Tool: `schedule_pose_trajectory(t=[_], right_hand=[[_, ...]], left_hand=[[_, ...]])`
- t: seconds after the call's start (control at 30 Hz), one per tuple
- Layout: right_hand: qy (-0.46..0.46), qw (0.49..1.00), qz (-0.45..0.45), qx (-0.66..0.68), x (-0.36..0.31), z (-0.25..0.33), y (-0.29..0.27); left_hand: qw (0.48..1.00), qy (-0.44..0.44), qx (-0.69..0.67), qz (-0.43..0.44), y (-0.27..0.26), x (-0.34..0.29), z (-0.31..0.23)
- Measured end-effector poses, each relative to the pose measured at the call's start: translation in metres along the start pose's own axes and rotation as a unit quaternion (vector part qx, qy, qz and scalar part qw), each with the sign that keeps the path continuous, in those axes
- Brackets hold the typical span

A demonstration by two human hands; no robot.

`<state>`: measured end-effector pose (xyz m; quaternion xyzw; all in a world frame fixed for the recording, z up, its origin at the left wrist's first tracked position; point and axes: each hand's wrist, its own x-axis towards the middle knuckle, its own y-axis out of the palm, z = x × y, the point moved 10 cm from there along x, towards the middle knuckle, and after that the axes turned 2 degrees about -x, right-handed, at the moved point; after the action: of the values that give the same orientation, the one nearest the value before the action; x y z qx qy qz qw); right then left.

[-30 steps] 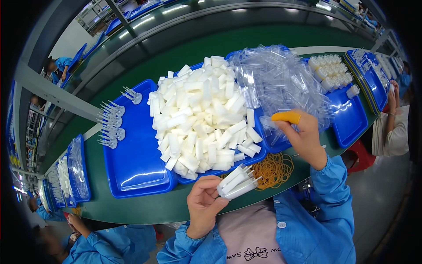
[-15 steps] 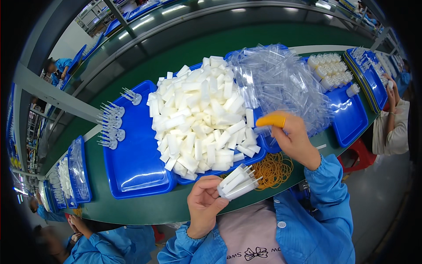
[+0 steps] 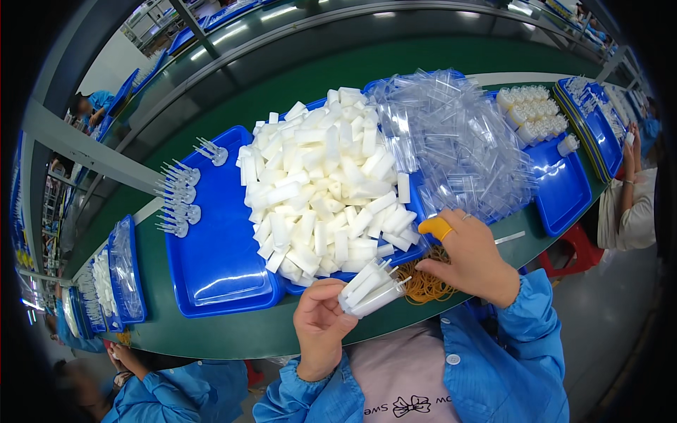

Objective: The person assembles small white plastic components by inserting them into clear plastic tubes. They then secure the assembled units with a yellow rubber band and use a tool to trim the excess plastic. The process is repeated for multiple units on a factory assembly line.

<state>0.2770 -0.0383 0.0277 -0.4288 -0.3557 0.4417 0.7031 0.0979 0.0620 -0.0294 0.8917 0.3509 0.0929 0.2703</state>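
My left hand [image 3: 324,326] is closed around the base of a clear plastic holder with prongs, with white foam pieces [image 3: 366,285] standing among the prongs. My right hand [image 3: 477,258], an orange finger cot on its index finger, hovers over a pile of tan rubber bands [image 3: 423,287] at the table's near edge. Its thumb and index finger are apart, and nothing shows between them. Just beyond both hands, white foam blocks [image 3: 317,190] are heaped on a blue tray.
Clear plastic tubes or sleeves [image 3: 458,141] fill a tray at right-centre. A blue tray [image 3: 226,275] on the left carries several pronged clear holders [image 3: 180,194]. Finished-looking white bundles [image 3: 530,113] stand by another blue tray [image 3: 562,185]. Other people sit at both sides.
My right hand has come down toward me from the tubes' edge to the rubber bands, its thumb now stretched out. The left hand with the holder has shifted slightly left.
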Motion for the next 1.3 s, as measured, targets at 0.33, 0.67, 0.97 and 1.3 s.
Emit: schedule_pose_trajectory(t=[0.33, 0.67, 0.97, 1.3], right_hand=[[0.013, 0.991, -0.125, 0.035, -0.017, -0.021, -0.003], [-0.002, 0.921, -0.074, 0.382, -0.023, -0.002, -0.023], [-0.059, 0.932, -0.002, 0.358, -0.019, 0.015, -0.017], [-0.02, 0.891, 0.063, 0.449, -0.017, 0.015, 0.001]], left_hand=[[1.0, 0.0, 0.007, -0.007, -0.002, 0.0, 0.0], [0.999, -0.008, 0.033, 0.031, 0.008, -0.001, 0.003], [0.995, -0.011, 0.072, 0.062, 0.015, -0.004, 0.001], [0.894, 0.098, 0.423, 0.111, 0.042, -0.01, -0.028]])
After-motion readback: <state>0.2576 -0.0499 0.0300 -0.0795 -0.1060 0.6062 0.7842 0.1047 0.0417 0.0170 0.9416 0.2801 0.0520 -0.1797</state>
